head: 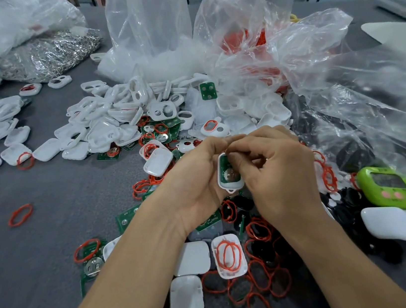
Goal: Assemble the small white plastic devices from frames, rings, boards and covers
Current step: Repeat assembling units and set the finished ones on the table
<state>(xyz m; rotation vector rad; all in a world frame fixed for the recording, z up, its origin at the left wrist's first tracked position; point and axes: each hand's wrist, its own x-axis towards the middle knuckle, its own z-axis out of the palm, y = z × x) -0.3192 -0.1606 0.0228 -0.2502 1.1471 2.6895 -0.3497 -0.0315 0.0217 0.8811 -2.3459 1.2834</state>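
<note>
From the head camera, my left hand (195, 181) was closed around a white frame (228, 173), holding it up above the bench (54, 253) near the middle of the view. A green board (226, 172) already sat inside the frame. My right hand (277, 169) was together with the left one, its fingertips (234, 158) pinched at the upper edge of the board; I could not tell if they held something small there. I judged that the step was to seat the board. The next move would call for a cover, and some white covers (192, 258) lay just below my wrists, among loose red rings (20, 214) and spare boards (91, 270).
</note>
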